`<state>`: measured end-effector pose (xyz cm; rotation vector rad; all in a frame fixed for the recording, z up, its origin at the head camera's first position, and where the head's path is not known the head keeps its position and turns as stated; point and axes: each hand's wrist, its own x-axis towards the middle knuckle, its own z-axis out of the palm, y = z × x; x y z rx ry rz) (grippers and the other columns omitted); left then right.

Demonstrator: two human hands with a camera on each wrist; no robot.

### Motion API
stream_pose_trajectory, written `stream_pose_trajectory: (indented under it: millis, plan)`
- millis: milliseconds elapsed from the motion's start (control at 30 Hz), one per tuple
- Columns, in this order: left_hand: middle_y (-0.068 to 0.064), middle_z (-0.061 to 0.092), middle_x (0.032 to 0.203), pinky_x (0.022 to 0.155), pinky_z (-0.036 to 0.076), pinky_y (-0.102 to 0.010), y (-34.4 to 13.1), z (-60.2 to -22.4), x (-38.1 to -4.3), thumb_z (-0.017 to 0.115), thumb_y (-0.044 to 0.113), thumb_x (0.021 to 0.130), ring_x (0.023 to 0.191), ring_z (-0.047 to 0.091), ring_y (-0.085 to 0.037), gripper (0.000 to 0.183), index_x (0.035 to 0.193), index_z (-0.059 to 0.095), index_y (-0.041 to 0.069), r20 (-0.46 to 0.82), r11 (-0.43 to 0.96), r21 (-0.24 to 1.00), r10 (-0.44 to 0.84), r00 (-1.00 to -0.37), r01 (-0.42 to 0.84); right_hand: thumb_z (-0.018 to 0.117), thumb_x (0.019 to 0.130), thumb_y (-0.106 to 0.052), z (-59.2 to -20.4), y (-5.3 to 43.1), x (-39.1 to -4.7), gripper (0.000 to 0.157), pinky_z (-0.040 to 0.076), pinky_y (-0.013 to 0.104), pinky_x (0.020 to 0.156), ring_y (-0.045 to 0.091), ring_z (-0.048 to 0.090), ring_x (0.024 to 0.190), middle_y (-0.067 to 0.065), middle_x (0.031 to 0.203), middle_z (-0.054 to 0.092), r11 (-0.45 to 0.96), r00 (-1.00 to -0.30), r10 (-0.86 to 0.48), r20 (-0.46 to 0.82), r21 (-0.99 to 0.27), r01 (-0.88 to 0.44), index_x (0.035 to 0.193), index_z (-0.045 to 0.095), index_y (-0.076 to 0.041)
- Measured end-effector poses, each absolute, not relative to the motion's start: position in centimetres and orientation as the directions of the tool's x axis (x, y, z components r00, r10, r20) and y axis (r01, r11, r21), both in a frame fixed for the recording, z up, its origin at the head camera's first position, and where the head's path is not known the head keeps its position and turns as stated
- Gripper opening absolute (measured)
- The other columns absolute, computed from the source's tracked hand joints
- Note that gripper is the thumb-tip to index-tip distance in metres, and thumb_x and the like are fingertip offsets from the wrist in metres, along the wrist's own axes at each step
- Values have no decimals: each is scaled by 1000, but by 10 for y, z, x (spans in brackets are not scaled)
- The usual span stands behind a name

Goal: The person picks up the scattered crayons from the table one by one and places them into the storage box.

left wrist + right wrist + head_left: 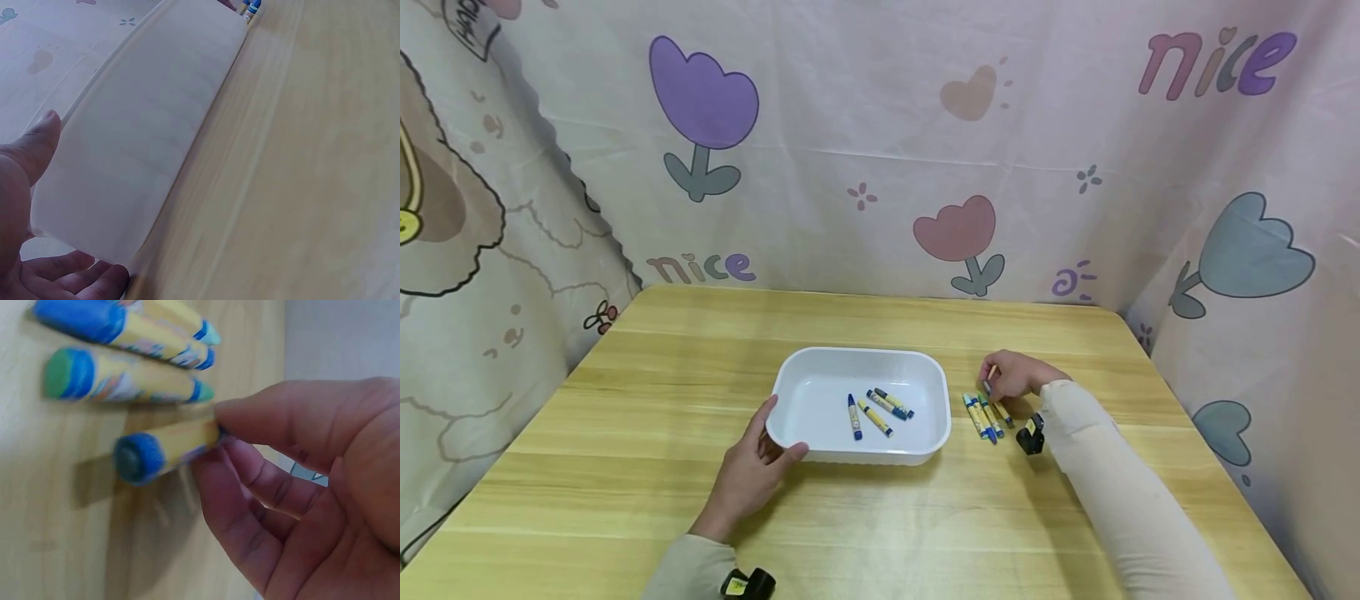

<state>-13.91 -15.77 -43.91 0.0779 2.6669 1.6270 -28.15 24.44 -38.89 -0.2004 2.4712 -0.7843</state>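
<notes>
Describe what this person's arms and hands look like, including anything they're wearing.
The left hand and right hand are ungloved. The left sleeve and right sleeve are pale cream and plain where visible, reaching about to the wrists. Each wrist carries a small, black, boxy camera with a yellow marking.

Looks like a curtained-off nook indoors; cannot be fixed as home, office or lab. Is walled at the back and both sides by pale cloth [850, 100], hanging with visible creases and printed with cartoon tulips [703, 96], hearts [968, 93] and the word "nice" [1217, 65]. Contains a wood-grain table [880, 533], standing close against the back cloth. Leans homely rather than workshop-like, judging by the playful print.
</notes>
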Motion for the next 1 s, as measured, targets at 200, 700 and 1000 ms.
stream_pose_trajectory:
  millis: [200, 700, 1000]
  plan:
    - [-26, 34, 149, 100, 47, -41, -157, -438, -140, 71, 35, 90, 128, 46, -37, 89, 155, 17, 10, 13, 464, 885, 54, -998, 36, 60, 81, 11, -376, 235, -286, 30, 54, 28, 58, 17, 51, 65, 9, 79, 51, 801, -857, -328, -397, -598, -29, 110, 54, 5]
    - [-25, 35, 149, 99, 47, -41, -157, -441, -140, 72, 37, 88, 128, 47, -38, 90, 155, 18, 11, -1, 472, 881, 46, -999, 21, 58, 85, 7, -347, 195, -288, 32, 58, 45, 74, 18, 54, 65, 9, 81, 53, 731, -841, -434, -323, -672, -119, 116, 53, 9]
    - [-26, 36, 149, 99, 47, -42, -158, -438, -139, 71, 36, 90, 127, 48, -38, 88, 155, 18, 10, 17, 480, 876, 50, -999, 39, 63, 85, 5, -333, 170, -287, 30, 58, 32, 68, 19, 57, 70, 11, 86, 54, 744, -835, -450, -317, -651, -154, 114, 55, 5]
